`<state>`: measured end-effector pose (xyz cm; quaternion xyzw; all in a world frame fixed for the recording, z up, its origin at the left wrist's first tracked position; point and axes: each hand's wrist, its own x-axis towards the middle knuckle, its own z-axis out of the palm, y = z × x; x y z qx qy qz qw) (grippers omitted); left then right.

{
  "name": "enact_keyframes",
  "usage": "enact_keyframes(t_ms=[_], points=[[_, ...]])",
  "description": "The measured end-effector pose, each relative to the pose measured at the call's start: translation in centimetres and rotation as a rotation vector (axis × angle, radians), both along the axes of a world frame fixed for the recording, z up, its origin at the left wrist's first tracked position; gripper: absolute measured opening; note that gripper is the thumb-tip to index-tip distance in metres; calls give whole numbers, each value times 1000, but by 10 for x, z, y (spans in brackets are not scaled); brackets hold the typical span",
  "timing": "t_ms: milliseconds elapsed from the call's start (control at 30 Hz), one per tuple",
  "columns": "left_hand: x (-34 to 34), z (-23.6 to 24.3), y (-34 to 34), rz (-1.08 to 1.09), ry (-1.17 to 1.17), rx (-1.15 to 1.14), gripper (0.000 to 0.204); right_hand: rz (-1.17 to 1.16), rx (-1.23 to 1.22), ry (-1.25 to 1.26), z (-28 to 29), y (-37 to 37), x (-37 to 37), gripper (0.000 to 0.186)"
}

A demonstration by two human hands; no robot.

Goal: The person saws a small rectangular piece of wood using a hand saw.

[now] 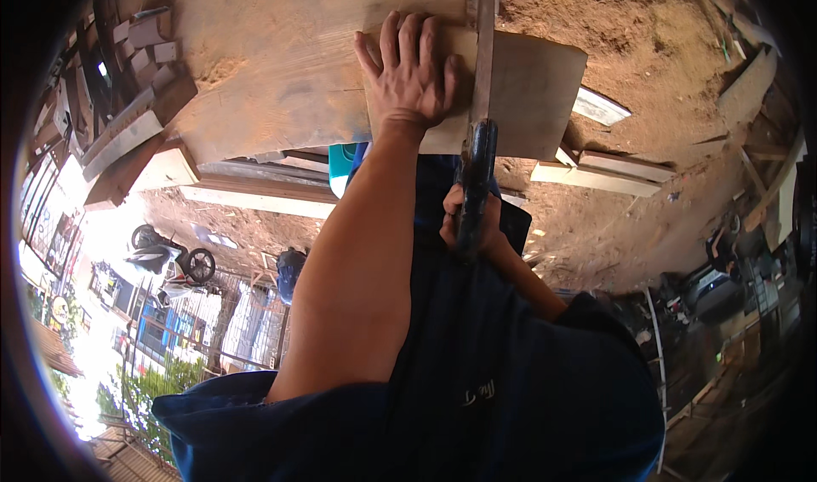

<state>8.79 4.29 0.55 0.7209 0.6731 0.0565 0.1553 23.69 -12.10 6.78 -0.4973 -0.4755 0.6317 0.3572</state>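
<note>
My left hand [411, 78] presses down with fingers spread on a flat wooden board [536, 95]. Just right of it, a handsaw [483, 57] crosses that board, its long narrow blade seen almost edge-on and pointing away from me. My right hand [477, 218] is wrapped around the saw's black handle [478, 171], close to my body; the handle hides part of the fingers. The board's right part sticks out past the blade. Beneath the board lies a larger wooden sheet [272, 65] dusted with sawdust. The cut itself cannot be made out.
Offcuts and timber pieces [145, 65] are piled at the far left. Wooden beams [255, 194] lie below the sheet's near edge, beside a teal and white object [342, 165]. Sawdust covers the ground [613, 22] at right, with more planks [604, 171]. A motorcycle [174, 256] stands at left.
</note>
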Motion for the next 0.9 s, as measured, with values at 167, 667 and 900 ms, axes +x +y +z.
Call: enact_keyframes(t_ms=[167, 667, 900], points=[[-2, -2, -1, 1, 30, 12, 63, -51, -95, 20, 27, 9, -9, 27], [-5, 14, 2, 37, -59, 135, 56, -112, -509, 65, 107, 164, -11, 12], [-1, 8, -1, 34, -81, 161, 59, -105, -670, 292, 83, 295, 1, 22]])
